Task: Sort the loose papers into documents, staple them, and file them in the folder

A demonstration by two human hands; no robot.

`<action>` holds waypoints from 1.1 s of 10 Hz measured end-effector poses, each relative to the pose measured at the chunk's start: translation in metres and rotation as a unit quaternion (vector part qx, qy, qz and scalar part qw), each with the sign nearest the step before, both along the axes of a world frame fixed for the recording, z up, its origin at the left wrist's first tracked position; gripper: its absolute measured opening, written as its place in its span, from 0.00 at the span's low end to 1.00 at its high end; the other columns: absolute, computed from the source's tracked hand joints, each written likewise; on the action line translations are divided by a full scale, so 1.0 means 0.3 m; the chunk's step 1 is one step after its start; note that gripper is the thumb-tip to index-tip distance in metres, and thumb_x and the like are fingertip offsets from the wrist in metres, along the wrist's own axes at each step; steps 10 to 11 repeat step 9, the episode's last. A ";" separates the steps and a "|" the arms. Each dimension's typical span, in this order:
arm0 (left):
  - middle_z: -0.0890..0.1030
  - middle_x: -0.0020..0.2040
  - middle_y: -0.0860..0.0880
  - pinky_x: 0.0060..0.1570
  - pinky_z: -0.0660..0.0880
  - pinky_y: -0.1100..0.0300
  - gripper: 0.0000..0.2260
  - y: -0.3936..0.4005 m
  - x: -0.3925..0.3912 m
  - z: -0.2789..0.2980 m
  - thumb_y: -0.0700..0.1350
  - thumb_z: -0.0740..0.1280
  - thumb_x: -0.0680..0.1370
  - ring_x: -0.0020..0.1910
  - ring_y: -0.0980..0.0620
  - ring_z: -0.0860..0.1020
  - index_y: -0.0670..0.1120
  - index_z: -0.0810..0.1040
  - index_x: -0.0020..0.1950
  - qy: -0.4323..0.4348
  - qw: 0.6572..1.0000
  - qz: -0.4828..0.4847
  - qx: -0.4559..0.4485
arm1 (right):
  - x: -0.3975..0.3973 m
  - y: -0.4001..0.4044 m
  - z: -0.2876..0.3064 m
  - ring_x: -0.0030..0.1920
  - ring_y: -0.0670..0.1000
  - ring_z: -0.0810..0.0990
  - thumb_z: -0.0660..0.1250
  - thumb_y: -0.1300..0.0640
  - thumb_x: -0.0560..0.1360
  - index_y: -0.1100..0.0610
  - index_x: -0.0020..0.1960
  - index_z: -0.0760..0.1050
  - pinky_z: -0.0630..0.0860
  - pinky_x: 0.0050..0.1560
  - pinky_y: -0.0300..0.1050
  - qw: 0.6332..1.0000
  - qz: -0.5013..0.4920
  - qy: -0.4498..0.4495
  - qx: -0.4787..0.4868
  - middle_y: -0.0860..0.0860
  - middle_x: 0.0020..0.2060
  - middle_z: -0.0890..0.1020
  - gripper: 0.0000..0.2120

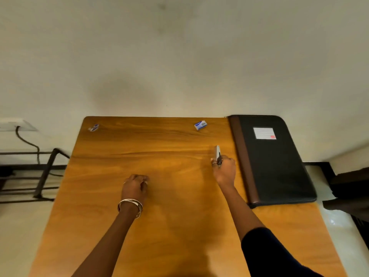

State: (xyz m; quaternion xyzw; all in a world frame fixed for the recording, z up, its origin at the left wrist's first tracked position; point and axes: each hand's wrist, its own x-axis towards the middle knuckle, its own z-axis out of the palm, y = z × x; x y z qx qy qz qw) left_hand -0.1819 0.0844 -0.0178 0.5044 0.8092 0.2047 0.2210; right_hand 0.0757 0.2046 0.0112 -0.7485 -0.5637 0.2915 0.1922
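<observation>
Warm, dim indoor light. A broad soft shadow sits on the wall (121,94) above the table (159,156), and fainter ones lie beside both forearms. Glare gleams on the floor (337,220) at right. Edges bow outward from the wide lens, and everything looks slightly soft.

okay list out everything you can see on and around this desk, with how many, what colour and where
folder: one, black with a brown spine and a white label, closed, right side of the table
stapler: one, silver and black, in the right hand
small boxes: two, blue and white, one at the far left corner, one far centre-right
table: one, orange-brown wood
cable: one, dark, at the wall left
metal frame: one, dark, left of the table
bangles: several, metallic, left wrist
left hand: curled, on the table
right hand: grips the stapler
</observation>
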 end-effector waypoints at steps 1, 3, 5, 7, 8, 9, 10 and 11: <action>0.80 0.53 0.42 0.55 0.71 0.52 0.13 0.256 0.156 0.010 0.33 0.63 0.74 0.54 0.40 0.77 0.42 0.81 0.55 0.006 1.000 -0.029 0.011 | 0.099 0.227 -0.002 0.59 0.57 0.74 0.63 0.49 0.79 0.59 0.63 0.72 0.69 0.61 0.55 0.997 0.016 -0.079 -0.002 0.57 0.58 0.73 0.18; 0.66 0.71 0.42 0.66 0.66 0.49 0.28 0.760 0.399 0.041 0.31 0.60 0.75 0.67 0.39 0.66 0.49 0.63 0.73 0.100 0.985 -0.140 -0.017 | 0.132 0.497 -0.092 0.63 0.54 0.70 0.57 0.45 0.80 0.55 0.71 0.65 0.61 0.65 0.56 0.978 0.120 -0.168 0.032 0.55 0.63 0.71 0.22; 0.59 0.74 0.43 0.70 0.60 0.48 0.22 0.990 0.527 0.003 0.45 0.58 0.81 0.71 0.40 0.60 0.51 0.56 0.74 0.163 0.953 -0.219 -0.131 | 0.129 0.551 -0.178 0.65 0.58 0.69 0.55 0.44 0.81 0.56 0.73 0.61 0.63 0.63 0.57 0.963 0.173 -0.201 0.039 0.59 0.66 0.70 0.25; 0.68 0.65 0.40 0.63 0.69 0.46 0.21 0.999 0.556 -0.042 0.54 0.59 0.80 0.63 0.39 0.69 0.46 0.62 0.70 0.137 0.968 -0.185 -0.095 | 0.149 0.574 -0.191 0.65 0.57 0.69 0.56 0.38 0.79 0.57 0.73 0.60 0.63 0.63 0.56 0.952 0.225 -0.206 0.027 0.58 0.67 0.69 0.31; 0.63 0.67 0.40 0.63 0.71 0.48 0.27 0.997 0.561 -0.010 0.47 0.64 0.78 0.64 0.38 0.69 0.49 0.57 0.74 0.157 0.962 -0.194 -0.108 | 0.166 0.572 -0.167 0.67 0.57 0.67 0.55 0.38 0.79 0.55 0.74 0.58 0.61 0.65 0.57 0.954 0.231 -0.189 0.029 0.58 0.68 0.68 0.31; 0.61 0.68 0.41 0.60 0.72 0.50 0.28 0.970 0.541 0.065 0.42 0.66 0.77 0.62 0.39 0.71 0.50 0.59 0.74 0.179 0.958 -0.204 -0.087 | 0.202 0.552 -0.094 0.66 0.56 0.69 0.51 0.37 0.79 0.54 0.72 0.63 0.62 0.66 0.58 0.961 0.211 -0.178 0.024 0.55 0.66 0.70 0.29; 0.61 0.68 0.41 0.60 0.72 0.50 0.28 0.970 0.541 0.065 0.42 0.66 0.77 0.62 0.39 0.71 0.50 0.59 0.74 0.179 0.958 -0.204 -0.087 | 0.202 0.552 -0.094 0.66 0.56 0.69 0.51 0.37 0.79 0.54 0.72 0.63 0.62 0.66 0.58 0.961 0.211 -0.178 0.024 0.55 0.66 0.70 0.29; 0.61 0.68 0.41 0.60 0.72 0.50 0.28 0.970 0.541 0.065 0.42 0.66 0.77 0.62 0.39 0.71 0.50 0.59 0.74 0.179 0.958 -0.204 -0.087 | 0.202 0.552 -0.094 0.66 0.56 0.69 0.51 0.37 0.79 0.54 0.72 0.63 0.62 0.66 0.58 0.961 0.211 -0.178 0.024 0.55 0.66 0.70 0.29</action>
